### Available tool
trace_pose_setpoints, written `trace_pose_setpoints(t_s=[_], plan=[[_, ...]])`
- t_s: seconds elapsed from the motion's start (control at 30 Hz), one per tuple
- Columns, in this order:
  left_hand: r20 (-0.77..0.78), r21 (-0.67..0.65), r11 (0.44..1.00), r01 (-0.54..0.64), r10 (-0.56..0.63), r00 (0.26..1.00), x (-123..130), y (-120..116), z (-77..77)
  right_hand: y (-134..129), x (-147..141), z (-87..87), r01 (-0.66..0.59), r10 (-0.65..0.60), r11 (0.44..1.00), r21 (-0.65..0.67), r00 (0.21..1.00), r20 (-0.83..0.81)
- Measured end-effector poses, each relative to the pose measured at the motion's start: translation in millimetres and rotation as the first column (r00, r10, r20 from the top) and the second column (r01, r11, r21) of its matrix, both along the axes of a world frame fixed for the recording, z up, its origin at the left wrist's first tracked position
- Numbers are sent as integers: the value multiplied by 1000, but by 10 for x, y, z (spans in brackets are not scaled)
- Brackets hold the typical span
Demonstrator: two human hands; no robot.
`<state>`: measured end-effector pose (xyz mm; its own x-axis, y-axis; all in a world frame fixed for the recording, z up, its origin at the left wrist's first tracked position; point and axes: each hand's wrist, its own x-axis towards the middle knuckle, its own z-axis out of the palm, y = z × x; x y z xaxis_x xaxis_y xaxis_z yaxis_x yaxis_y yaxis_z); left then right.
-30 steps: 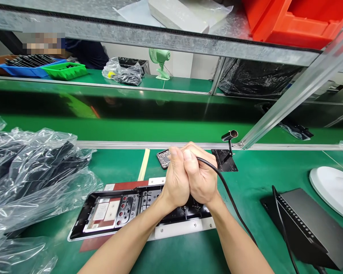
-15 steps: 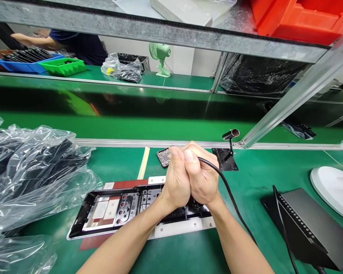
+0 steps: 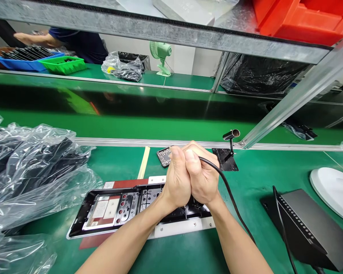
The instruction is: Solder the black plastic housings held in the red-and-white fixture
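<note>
My left hand (image 3: pixel 177 180) and my right hand (image 3: pixel 202 177) are closed and pressed together, thumbs side by side on top. A black cable (image 3: pixel 225 182) comes out of the top of my right fist and curves down to the right. It seems to belong to a corded tool whose body is hidden in the fists. Below them lies a long black plastic housing (image 3: pixel 85 211), open side up, on a fixture with white blocks (image 3: pixel 178 229) and a red-brown base. Its middle is covered by my hands and forearm. Just behind my hands is a small tray of tiny metal parts (image 3: pixel 163 156).
Plastic-bagged black parts (image 3: pixel 42 163) fill the left side. At right lie a black metal box (image 3: pixel 311 224) with a cable and a white round object (image 3: pixel 333 190). A ring holder (image 3: pixel 231 134) stands behind; overhead runs a metal shelf (image 3: pixel 160 32). Another person's arm (image 3: pixel 37 39) shows across.
Both hands stay pressed together over the housing. The view has shifted very slightly; nothing else has visibly moved.
</note>
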<state>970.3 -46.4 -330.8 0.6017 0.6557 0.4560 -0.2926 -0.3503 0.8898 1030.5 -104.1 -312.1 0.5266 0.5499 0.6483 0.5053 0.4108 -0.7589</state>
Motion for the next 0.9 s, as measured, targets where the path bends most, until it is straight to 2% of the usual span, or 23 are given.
trace_pose_setpoints(t_s=[0.4, 0.6, 0.77, 0.9], plan=[[58, 21, 992, 127, -128, 990, 27, -9, 67, -16, -4, -1, 6, -6, 999, -36, 1000, 5], [50, 17, 996, 92, -93, 994, 25, -7, 46, -16, -6, 2, 11, -11, 999, -43, 1000, 0], [47, -2, 992, 123, -123, 991, 14, -8, 46, -23, -8, 0, 12, -12, 999, -47, 1000, -2], [17, -6, 996, 86, -86, 996, 6, -2, 16, -18, -5, -10, 11, -11, 999, -43, 1000, 3]])
